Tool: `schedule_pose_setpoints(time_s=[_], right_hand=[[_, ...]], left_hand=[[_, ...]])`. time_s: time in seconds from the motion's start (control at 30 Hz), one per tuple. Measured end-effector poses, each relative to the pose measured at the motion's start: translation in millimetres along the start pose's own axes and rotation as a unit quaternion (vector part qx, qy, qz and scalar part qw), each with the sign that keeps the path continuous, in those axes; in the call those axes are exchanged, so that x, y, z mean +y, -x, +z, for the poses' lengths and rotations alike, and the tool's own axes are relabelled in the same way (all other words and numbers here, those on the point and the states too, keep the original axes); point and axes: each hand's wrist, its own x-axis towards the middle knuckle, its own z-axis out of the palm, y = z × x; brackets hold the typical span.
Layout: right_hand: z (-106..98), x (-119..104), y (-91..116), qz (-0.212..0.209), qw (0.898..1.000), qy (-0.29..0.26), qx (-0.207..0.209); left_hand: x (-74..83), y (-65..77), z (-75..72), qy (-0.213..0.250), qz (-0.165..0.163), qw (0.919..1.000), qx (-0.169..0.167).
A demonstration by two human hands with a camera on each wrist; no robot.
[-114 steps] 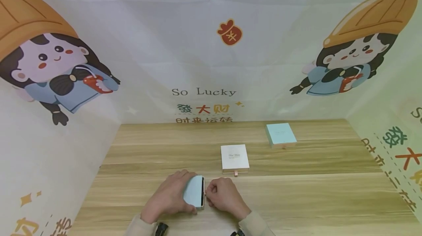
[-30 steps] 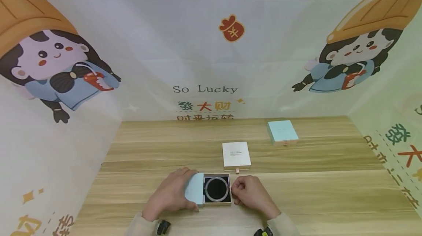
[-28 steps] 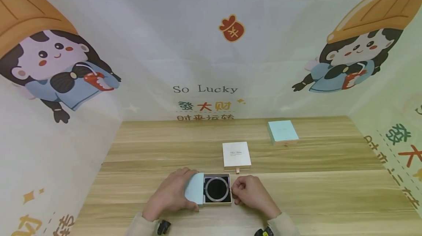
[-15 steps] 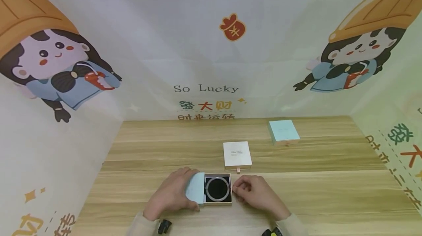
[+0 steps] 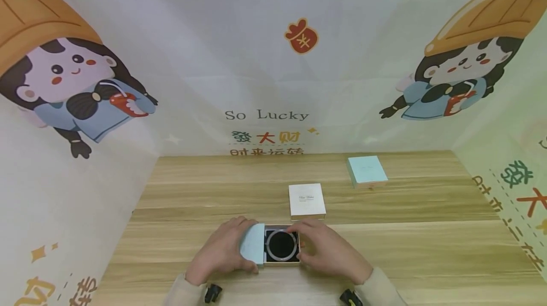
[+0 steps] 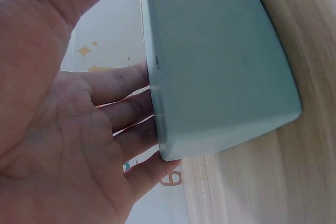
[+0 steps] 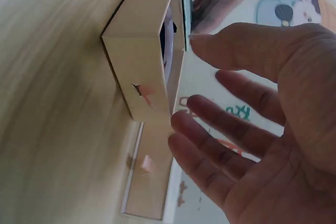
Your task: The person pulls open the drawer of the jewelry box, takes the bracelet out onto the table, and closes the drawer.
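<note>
A small drawer box has a light blue sleeve (image 5: 253,245) with its tray (image 5: 282,264) pulled out to the right. In the tray a pale, translucent bangle (image 5: 268,249) lies on a black pad (image 5: 281,244). My left hand (image 5: 224,249) holds the sleeve, thumb at the near side and fingers at the far side; the left wrist view shows the fingertips along its edge. My right hand (image 5: 326,249) hangs over the tray's right end, thumb and fingers apart near the bangle. Contact with the bangle cannot be made out. A ribbon tab (image 7: 144,93) sits on the tray's end wall.
A white drawer box (image 5: 306,200) stands just beyond the open tray, close to my right fingers. Farther back on the right is another light blue box (image 5: 367,171). Printed cloth walls (image 5: 192,59) rise behind and beside the wooden table (image 5: 205,187).
The tray has slid out of the sleeve to the right, exposing the bangle. My right hand has let go of the tab and moved left over the tray's end. My left hand stays put.
</note>
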Motion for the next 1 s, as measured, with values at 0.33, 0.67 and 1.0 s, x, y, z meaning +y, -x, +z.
schedule_pose_setpoints(time_s=[0.33,0.67,1.0], right_hand=[[-6.8,-10.1,-23.5,-0.086,0.990,0.091,-0.066],[3.1,-17.8,-42.9,-0.120,0.971,0.149,-0.146],[10.6,-16.6,-49.4,-0.135,0.964,0.164,-0.162]], left_hand=[[-0.8,-2.5,-2.2,-0.004,0.008,0.9999,-0.008],[-3.4,-2.7,-0.8,-0.006,0.013,0.9998,-0.015],[-4.6,-2.0,0.2,-0.008,0.013,0.9998,-0.014]])
